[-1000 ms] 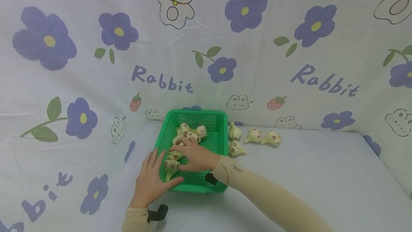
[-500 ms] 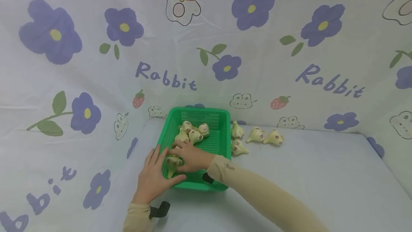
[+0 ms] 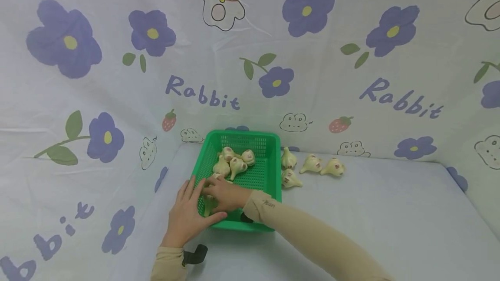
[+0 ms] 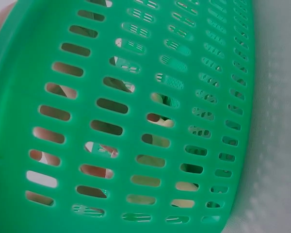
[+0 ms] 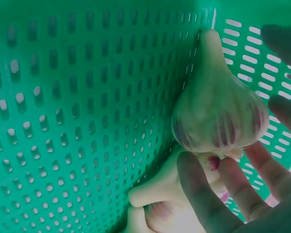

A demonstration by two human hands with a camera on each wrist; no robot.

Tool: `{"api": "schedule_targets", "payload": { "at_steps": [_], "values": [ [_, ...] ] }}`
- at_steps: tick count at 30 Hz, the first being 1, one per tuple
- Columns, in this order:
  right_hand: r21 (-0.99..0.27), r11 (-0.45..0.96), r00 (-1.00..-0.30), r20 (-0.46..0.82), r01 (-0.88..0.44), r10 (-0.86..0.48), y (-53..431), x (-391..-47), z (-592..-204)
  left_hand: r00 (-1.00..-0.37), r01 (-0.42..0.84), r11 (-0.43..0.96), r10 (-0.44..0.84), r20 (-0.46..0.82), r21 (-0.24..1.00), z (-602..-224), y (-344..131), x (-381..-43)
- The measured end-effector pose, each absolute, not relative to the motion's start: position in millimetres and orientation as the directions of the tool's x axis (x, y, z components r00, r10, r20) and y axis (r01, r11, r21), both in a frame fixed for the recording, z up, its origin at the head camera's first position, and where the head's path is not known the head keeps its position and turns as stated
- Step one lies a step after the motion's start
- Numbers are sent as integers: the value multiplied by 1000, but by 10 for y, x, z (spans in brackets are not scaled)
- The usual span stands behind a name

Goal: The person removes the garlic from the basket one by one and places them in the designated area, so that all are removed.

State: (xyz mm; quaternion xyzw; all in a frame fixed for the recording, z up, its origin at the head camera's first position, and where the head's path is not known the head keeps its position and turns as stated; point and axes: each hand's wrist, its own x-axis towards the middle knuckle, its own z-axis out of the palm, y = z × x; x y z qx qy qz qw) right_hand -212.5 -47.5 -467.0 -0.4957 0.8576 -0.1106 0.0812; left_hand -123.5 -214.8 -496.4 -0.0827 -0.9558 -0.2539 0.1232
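A green plastic basket (image 3: 278, 164) with slotted walls stands on the white surface. My left hand (image 3: 185, 220) rests on its near left corner, fingers spread along the left rim and thumb over the front rim. Inside, my right hand (image 3: 228, 195) reaches over the near left part. In the right wrist view its fingers (image 5: 194, 177) spread at the root end of a garlic bulb (image 5: 220, 109), whose neck points to the corner. Another garlic bulb (image 5: 160, 194) lies beneath the fingers. Farther back in the basket sit several garlic bulbs (image 3: 238, 166). The left wrist view shows mostly the slotted wall (image 4: 121, 107).
Right of the basket, several loose garlic bulbs (image 3: 312, 164) lie on the white surface (image 3: 371, 211). A printed cloth (image 3: 312, 55) with flowers and rabbits rises behind and at the sides. A black wrist-mounted piece (image 3: 196, 255) juts from the left sleeve.
My right hand has shifted toward the near left corner, covering more of the bulb there. A bulb farther back has turned, its neck now toward me. My left hand keeps its place on the rim.
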Motion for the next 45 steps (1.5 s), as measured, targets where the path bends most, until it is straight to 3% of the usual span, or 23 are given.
{"api": "schedule_targets", "payload": {
  "at_steps": [11, 31, 45],
  "values": [
    [-153, 518, -512, -82, -841, -855, -526, -2128, -4722, -955, 220, 857, 93, 280, 466, -4955, -2135, -1218],
    [-111, 479, -472, -84, -871, -877, -567, -2092, -4773, -958, 219, 856, 98, 269, 468, -4976, -2146, -1212],
    [-149, 463, -461, -53, -874, -886, -554, -2123, -4832, -957, 221, 859, 99, 275, 462, -4977, -2147, -1212]
  ]
}}
